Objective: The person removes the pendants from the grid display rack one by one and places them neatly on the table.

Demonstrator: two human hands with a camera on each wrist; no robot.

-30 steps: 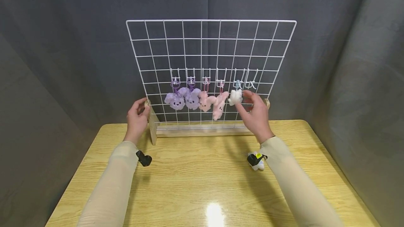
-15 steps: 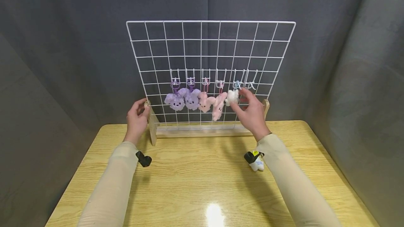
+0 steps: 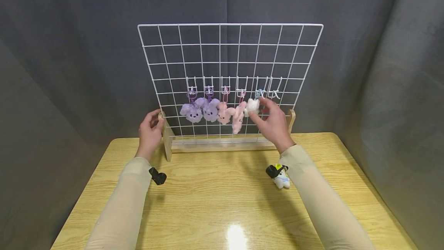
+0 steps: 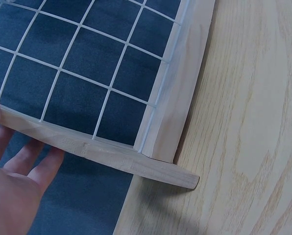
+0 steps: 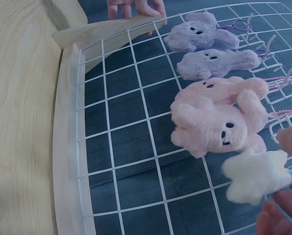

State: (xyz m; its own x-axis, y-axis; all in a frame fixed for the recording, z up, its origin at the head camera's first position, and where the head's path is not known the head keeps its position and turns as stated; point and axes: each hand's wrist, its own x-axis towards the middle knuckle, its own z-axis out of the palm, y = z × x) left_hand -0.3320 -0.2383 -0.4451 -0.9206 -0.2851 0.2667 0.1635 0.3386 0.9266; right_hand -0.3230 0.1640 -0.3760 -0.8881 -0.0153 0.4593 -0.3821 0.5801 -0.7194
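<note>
My left hand (image 3: 150, 134) grips the wooden side post (image 4: 82, 147) of a white wire grid rack (image 3: 229, 63), thumb on one side and fingers behind. My right hand (image 3: 274, 122) pinches a small white plush keychain (image 3: 251, 106) at its right side; the plush hangs by a light blue chain (image 3: 258, 93) from a hook. In the right wrist view the white plush (image 5: 257, 177) lies between thumb and fingers, close beside a pink plush (image 5: 219, 129). Left of it hang two pink plush keychains (image 3: 238, 118) and two purple ones (image 3: 192, 113).
The rightmost hook (image 3: 275, 94) carries no plush. Another white plush with a yellow tag (image 3: 281, 180) lies on the wooden table (image 3: 208, 196), partly covered by the right wrist camera (image 3: 274, 171). A grey curtain (image 3: 86, 68) surrounds the table behind the rack.
My right hand has moved left, and the white plush has shifted left with it toward the pink plush while still hanging. My left hand stays on the post.
</note>
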